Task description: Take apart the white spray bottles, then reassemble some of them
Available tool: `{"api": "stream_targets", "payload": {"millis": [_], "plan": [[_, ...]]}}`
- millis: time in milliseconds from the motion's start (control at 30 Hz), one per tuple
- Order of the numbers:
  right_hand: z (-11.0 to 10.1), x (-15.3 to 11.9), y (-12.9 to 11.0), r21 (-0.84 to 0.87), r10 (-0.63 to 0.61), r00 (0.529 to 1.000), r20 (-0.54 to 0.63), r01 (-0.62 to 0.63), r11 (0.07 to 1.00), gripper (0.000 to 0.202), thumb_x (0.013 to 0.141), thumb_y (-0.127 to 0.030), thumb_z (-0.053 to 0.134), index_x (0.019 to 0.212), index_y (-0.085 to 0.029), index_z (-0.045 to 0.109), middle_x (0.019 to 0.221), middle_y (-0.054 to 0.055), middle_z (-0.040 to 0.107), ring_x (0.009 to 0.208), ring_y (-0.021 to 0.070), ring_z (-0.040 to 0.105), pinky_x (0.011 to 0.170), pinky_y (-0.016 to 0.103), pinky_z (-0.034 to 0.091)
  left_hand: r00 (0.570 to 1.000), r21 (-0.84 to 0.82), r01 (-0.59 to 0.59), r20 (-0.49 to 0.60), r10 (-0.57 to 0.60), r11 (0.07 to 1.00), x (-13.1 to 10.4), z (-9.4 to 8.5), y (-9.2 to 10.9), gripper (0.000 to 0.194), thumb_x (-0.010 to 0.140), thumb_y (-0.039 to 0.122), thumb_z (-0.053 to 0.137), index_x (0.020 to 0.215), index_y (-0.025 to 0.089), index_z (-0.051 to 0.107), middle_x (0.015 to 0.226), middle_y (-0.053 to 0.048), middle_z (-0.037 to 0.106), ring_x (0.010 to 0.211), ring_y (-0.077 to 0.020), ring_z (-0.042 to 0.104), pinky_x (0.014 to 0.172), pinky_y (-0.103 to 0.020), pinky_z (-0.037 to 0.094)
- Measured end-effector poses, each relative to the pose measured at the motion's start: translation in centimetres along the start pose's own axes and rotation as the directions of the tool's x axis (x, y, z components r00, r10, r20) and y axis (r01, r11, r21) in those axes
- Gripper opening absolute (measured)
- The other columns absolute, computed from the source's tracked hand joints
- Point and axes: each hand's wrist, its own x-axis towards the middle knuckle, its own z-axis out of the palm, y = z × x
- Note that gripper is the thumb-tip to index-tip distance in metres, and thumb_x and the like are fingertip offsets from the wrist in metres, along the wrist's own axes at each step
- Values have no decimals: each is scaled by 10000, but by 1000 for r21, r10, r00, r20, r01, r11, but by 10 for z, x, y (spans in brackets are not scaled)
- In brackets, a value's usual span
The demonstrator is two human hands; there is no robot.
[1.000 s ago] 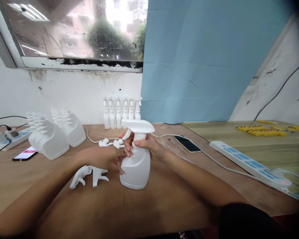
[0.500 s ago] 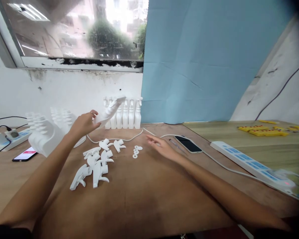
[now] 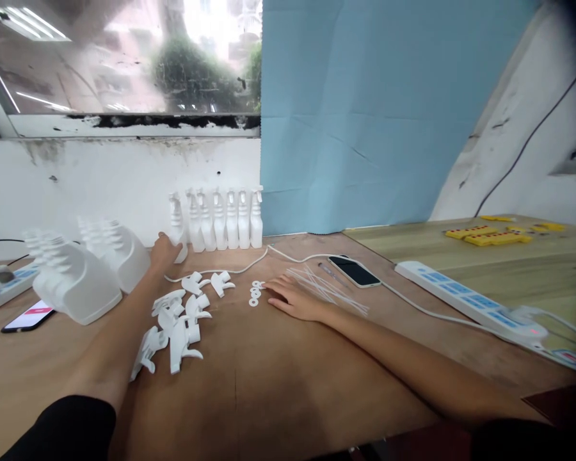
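My left hand (image 3: 166, 253) is closed around the lower part of a white spray bottle (image 3: 175, 221), which stands upright by the wall at the left end of a row of similar spray bottles (image 3: 219, 221). My right hand (image 3: 292, 298) lies low over the table, thumb apart from the outstretched fingers. Its fingertips are at a small group of white ring washers (image 3: 254, 294); whether they touch one I cannot tell. Between my arms lies a loose pile of white trigger spray heads (image 3: 185, 339). Thin white dip tubes (image 3: 326, 288) are spread beyond my right hand.
White bottles without spray heads (image 3: 77, 282) lie grouped at the left, near a lit phone (image 3: 29, 316) and a power strip (image 3: 14, 288). Rightward are a dark-screened phone (image 3: 355, 271), a pen (image 3: 331, 272), a white cable (image 3: 422, 310), another power strip (image 3: 465, 301) and yellow pieces (image 3: 496, 238).
My left hand has brought the tilted spray bottle upright beside the row. My right hand has moved left and down to the washers, uncovering the dip tubes. The view has shifted right.
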Motion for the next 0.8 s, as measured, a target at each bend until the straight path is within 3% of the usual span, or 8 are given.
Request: {"api": "stream_targets", "payload": {"millis": [200,333,433,800], "plan": [[1,0,-1,-17,-8,1000,4,8,1000,334,964,-328,467,1250,-202,583,1209,102,597,1110,242,493,980,414,380,996,-71,86,17,-85,994,13,17,4,645,804,401,648,1286,29,437,1137,-248,624,1086,-366,601,877,-446,495],[0,0,-1,-19,-4,1000,11,4,1000,333,963,-332,471,1248,-212,593,1206,99,601,1109,239,494,972,408,382,992,-102,122,44,-119,987,16,28,7,460,900,390,582,1266,124,502,1195,-135,598,1059,-257,602,897,-450,499],[-1,0,0,-17,-7,1000,10,7,1000,330,960,-330,477,1249,-224,596,1209,97,600,1116,238,493,974,410,380,989,-111,130,87,-120,985,18,33,8,362,922,345,569,1229,154,542,1209,-102,584,1041,-232,601,881,-448,513],[1,0,0,-9,-1,1000,1,1,1000,332,958,-323,478,1242,-207,603,1220,108,599,1115,234,500,988,414,370,958,-85,25,288,0,996,18,23,10,349,915,316,585,1223,158,543,1195,-97,587,1008,-222,614,842,-418,534]]}}
